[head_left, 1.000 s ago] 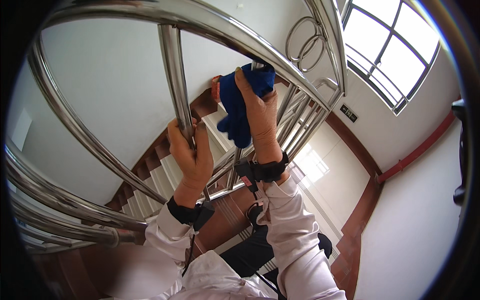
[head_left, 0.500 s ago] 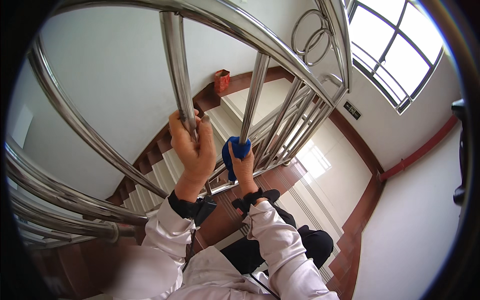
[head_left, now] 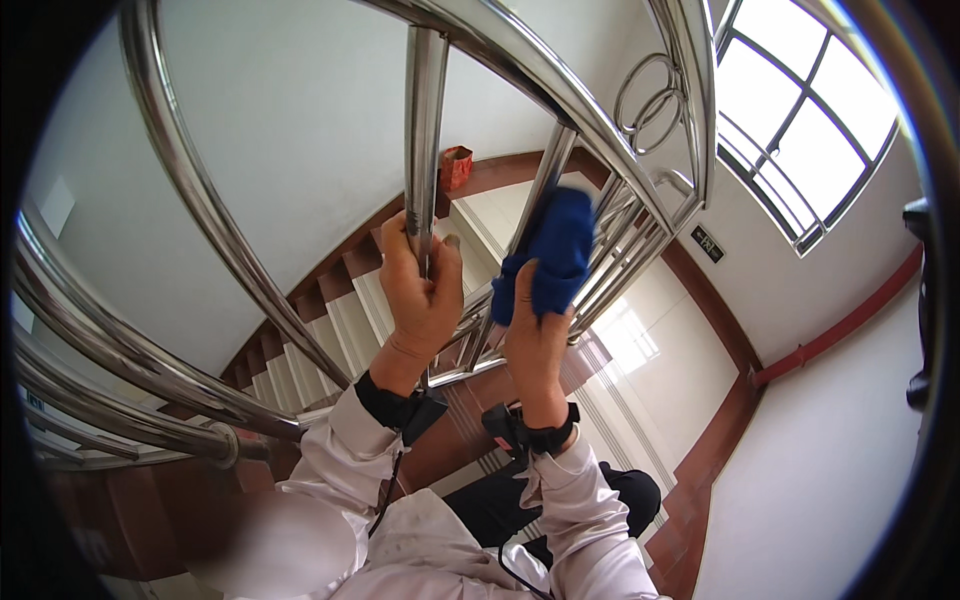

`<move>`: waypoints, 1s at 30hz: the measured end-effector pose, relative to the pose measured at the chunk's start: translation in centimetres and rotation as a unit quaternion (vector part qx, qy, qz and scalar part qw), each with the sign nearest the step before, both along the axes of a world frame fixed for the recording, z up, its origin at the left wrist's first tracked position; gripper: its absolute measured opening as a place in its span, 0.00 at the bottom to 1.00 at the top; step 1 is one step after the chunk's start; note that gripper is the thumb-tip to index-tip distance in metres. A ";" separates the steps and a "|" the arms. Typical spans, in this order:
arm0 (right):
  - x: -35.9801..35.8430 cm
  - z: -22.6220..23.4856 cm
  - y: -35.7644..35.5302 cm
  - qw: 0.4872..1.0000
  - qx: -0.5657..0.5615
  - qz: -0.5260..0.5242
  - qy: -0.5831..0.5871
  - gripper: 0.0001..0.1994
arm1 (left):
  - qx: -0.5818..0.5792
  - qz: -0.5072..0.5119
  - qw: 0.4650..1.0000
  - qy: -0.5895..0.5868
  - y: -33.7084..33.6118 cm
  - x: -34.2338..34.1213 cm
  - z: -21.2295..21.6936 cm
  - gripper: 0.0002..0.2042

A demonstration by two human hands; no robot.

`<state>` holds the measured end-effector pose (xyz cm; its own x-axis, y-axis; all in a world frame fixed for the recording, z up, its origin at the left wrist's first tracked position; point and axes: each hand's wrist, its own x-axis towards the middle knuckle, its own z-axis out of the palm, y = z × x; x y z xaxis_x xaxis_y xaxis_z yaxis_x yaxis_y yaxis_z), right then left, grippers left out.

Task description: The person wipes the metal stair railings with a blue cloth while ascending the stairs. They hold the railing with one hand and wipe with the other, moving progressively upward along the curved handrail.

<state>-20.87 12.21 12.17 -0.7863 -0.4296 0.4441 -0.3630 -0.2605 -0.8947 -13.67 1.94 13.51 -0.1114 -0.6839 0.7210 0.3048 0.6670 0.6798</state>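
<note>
My left hand (head_left: 422,300) is closed around a shiny metal railing post (head_left: 425,140), with a dark worn patch just above the grip. In my right hand (head_left: 538,350) is a bunched blue cloth (head_left: 563,250), pinched between thumb and fingers, most of which the cloth hides. The cloth lies against or just in front of a second post (head_left: 553,160) to the right, covering its middle. I cannot tell whether it wraps that post. A wide curved handrail (head_left: 520,55) runs above both posts.
Tiled stairs (head_left: 345,325) descend behind the railing to a pale landing (head_left: 680,330). A red bag (head_left: 456,168) stands by the far wall. Curved metal bars (head_left: 190,170) pass on the left. A barred window (head_left: 800,110) and a red pipe (head_left: 840,320) are to the right.
My right hand has turned and raised the blue cloth, which now spreads higher in front of its post. My left hand keeps its hold on the other post. The view has shifted slightly.
</note>
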 end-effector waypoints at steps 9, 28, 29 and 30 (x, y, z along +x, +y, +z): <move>6.6 15.3 -5.9 0.973 -0.107 0.178 0.104 0.14 | -0.016 -0.022 0.995 -0.096 0.3 2.1 -4.6 0.24; 2.7 -16.1 -4.5 0.945 0.107 0.308 -0.030 0.15 | -0.054 -0.031 0.995 -0.084 0.6 6.4 -0.2 0.25; 3.4 -16.0 -4.8 0.950 0.084 0.301 -0.022 0.15 | -0.044 -0.043 0.995 -0.082 0.8 6.1 1.0 0.26; 3.5 -15.8 -4.4 0.950 0.080 0.300 -0.023 0.18 | -0.117 0.024 0.989 -0.086 0.9 5.8 1.8 0.27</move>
<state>-17.35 7.83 -3.62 -0.3952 -0.8661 0.3060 -0.1521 -0.2668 -0.9517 -7.91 2.88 15.35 -0.2182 -0.5089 0.8328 0.1620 0.8226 0.5451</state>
